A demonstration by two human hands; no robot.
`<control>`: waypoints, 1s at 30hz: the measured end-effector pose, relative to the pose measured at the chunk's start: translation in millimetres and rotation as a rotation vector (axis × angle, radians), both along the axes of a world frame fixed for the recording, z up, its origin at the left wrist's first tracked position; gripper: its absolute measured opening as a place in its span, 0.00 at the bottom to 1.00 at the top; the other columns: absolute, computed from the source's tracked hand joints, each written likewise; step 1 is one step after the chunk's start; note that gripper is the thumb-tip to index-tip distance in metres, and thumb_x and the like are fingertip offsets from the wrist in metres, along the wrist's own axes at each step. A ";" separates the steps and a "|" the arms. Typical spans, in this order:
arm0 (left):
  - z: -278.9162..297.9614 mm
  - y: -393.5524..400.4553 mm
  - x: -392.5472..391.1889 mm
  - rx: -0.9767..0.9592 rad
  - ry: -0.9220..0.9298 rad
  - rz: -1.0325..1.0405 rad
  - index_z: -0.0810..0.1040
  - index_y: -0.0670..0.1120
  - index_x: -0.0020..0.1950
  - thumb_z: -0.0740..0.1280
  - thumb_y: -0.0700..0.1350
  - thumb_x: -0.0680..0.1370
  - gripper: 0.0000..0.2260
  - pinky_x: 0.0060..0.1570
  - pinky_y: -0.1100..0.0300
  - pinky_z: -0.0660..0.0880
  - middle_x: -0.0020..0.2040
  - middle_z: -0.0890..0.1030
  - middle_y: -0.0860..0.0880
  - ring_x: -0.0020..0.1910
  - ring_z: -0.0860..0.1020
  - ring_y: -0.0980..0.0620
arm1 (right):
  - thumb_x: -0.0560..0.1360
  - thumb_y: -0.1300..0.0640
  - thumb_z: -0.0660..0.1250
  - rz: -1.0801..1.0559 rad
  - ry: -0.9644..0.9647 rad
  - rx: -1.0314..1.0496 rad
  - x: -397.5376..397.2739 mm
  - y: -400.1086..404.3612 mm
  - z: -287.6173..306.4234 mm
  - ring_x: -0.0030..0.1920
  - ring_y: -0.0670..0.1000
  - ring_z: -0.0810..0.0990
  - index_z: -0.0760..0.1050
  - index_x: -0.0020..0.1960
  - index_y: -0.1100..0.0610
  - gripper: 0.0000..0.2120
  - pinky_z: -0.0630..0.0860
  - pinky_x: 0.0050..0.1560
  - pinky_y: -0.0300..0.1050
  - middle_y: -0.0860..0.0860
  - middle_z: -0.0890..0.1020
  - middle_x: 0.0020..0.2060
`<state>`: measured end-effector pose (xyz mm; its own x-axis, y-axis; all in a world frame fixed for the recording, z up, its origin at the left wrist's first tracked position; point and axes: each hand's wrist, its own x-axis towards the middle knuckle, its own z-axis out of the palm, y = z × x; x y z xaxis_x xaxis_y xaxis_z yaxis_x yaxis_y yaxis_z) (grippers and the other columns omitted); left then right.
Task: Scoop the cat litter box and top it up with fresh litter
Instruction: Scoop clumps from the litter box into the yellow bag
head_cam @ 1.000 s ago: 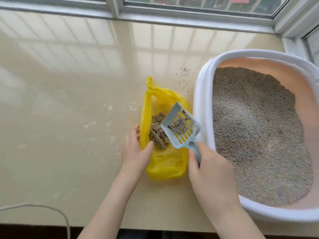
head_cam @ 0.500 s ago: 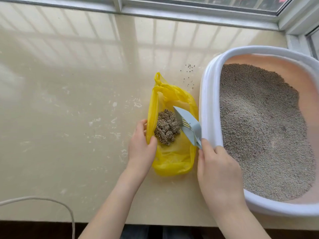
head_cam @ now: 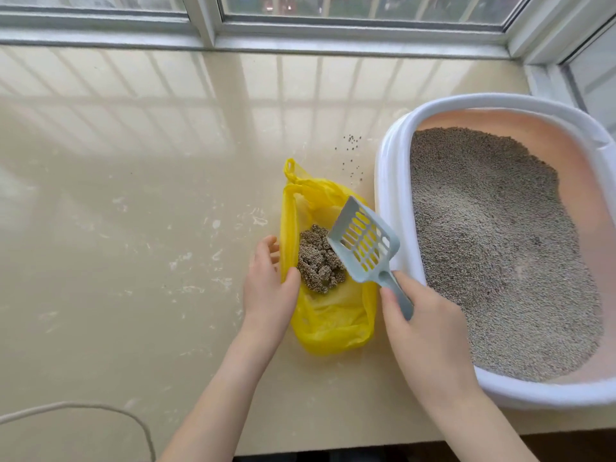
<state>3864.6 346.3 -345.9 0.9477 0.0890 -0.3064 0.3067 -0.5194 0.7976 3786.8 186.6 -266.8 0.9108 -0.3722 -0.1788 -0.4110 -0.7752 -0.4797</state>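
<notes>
While my right hand is wrapped round the handle of the scoop, I can see its slotted blade sitting empty over the yellow bag at the centre of the frame, tilted up toward the box. My left hand pinches the bag's left edge between thumb and fingers, holding the mouth open; the two hands are apart, with the bag between them. A heap of clumps lies inside the bag, just left of the blade. The box fills the right of the frame, its litter lying in an uneven bed, and a few stray grains dot the counter above the bag. I judge the scoop light and stiff, best gripped low on the handle as now. The bag looks thin, limp and slippery, so it would likely collapse if I let the edge go; the clumps look crumbly and should be tipped, not shaken. No fresh litter supply is in view.
</notes>
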 end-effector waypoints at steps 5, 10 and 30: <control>15.8 -5.9 15.4 0.093 -0.253 -0.092 0.70 0.45 0.64 0.69 0.39 0.73 0.20 0.56 0.60 0.69 0.59 0.75 0.50 0.58 0.73 0.53 | 0.76 0.56 0.67 -0.248 -0.121 0.543 -0.1 -14.0 28.4 0.27 0.44 0.65 0.76 0.35 0.53 0.10 0.61 0.28 0.40 0.48 0.70 0.24; 38.0 -47.1 16.1 0.014 -0.368 -0.195 0.73 0.46 0.63 0.65 0.41 0.74 0.17 0.56 0.68 0.67 0.57 0.76 0.51 0.57 0.73 0.56 | 0.77 0.58 0.65 -0.456 -0.168 0.751 -6.1 -71.3 34.7 0.27 0.50 0.58 0.69 0.36 0.63 0.14 0.54 0.25 0.40 0.56 0.62 0.28; 31.4 -190.7 0.5 0.387 -0.495 -0.248 0.69 0.38 0.69 0.63 0.29 0.74 0.24 0.70 0.63 0.57 0.69 0.69 0.43 0.69 0.66 0.47 | 0.81 0.51 0.54 0.066 0.134 -0.495 90.0 -343.0 0.0 0.35 0.57 0.76 0.74 0.42 0.56 0.15 0.74 0.34 0.44 0.52 0.75 0.32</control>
<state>3865.2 155.6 -314.5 0.9746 -0.1337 0.1796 -0.2126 -0.8038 0.5556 3876.8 -156.4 -266.8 0.9164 -0.3840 -0.1125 -0.3860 -0.9225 0.0044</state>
